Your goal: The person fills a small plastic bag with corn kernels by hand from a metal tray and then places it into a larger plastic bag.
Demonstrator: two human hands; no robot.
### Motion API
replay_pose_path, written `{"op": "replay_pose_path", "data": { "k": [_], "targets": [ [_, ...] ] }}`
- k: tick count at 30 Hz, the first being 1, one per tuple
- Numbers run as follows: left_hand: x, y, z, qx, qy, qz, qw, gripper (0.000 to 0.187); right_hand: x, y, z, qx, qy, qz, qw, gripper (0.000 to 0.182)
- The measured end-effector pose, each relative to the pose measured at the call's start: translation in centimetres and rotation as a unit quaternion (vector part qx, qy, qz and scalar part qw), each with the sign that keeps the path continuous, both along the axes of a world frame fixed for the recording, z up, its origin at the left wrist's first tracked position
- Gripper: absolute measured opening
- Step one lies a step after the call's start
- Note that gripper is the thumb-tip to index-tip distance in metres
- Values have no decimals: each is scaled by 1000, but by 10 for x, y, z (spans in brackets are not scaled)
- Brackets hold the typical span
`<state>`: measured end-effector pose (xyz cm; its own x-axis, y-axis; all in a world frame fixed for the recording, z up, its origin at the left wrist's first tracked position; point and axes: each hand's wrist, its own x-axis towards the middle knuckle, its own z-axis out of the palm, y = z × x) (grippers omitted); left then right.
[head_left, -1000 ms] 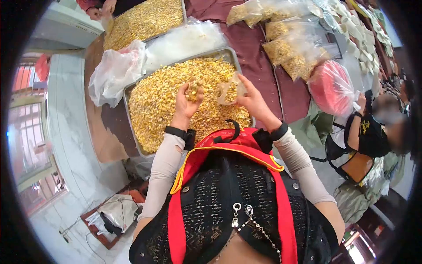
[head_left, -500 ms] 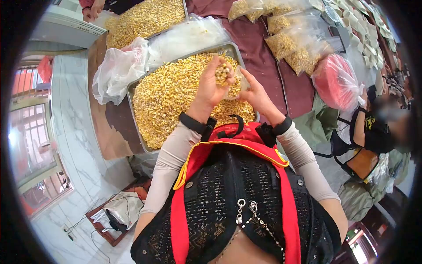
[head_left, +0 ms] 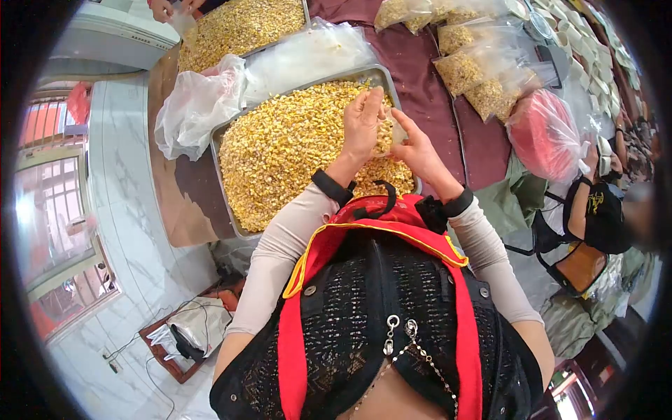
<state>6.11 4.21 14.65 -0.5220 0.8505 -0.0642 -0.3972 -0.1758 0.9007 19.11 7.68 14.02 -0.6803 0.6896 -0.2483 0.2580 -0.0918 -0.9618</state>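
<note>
Yellow, dried-looking corn kernels (head_left: 287,154) fill a metal tray (head_left: 222,210) in front of me. My left hand (head_left: 361,126) is above the tray's right part, fingers curled and turned toward my right hand, cupped around some kernels. My right hand (head_left: 420,150) grips a small clear plastic bag (head_left: 384,143) between thumb and fingers. Kernels show in the gap between my hands, at the bag's mouth; how many are inside the bag is partly hidden by my fingers.
Flat clear bags (head_left: 308,59) and a crumpled plastic bag (head_left: 199,105) lie beyond the tray. A second corn tray (head_left: 241,31) stands farther back, near another person's hands (head_left: 164,10). Filled bags (head_left: 458,70) and a red bundle in plastic (head_left: 542,133) are at right.
My left hand has tipped toward the bag, so the handful that showed in its palm is now mostly hidden. My right hand keeps its hold. The whole view has shifted slightly.
</note>
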Motion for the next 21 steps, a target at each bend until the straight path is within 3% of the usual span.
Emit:
{"op": "replay_pose_path", "data": {
  "k": [5, 7, 12, 14, 16, 17, 19, 20, 21],
  "targets": [
    [-4, 2, 1, -17, 62, 17, 998, 32, -1, 0, 5, 2, -22, 10, 1000, 71],
    [-8, 4, 13, 12, -168, 39, 985, 35, 0, 1, -1, -18, 19, -5, 1000, 71],
    [-64, -11, -7, -25, -259, 67, 963, 33, 3, 9, 2, -91, 55, -28, 994, 68],
    [-88, -27, -45, -100, -182, 15, 978, 32, 3, 11, 16, -108, 57, -28, 992, 69],
    [-98, -43, -72, -159, -147, 34, 976, 29, 0, 11, 19, -114, 66, -25, 991, 70],
    [-100, -49, -85, -253, -19, 26, 967, 27, -2, 10, 28, -129, 83, -39, 987, 69],
    [-107, -62, -132, -366, 301, -6, 881, 18, -4, 11, 28, -129, 99, -48, 986, 68],
    [-103, -66, -136, -366, 298, -5, 882, 18, -4, 12, 28, -129, 96, -45, 986, 68],
    [-95, -73, -140, -278, 457, -17, 844, 15, -4, 12, 29, -117, 76, -45, 989, 68]
  ]
}}
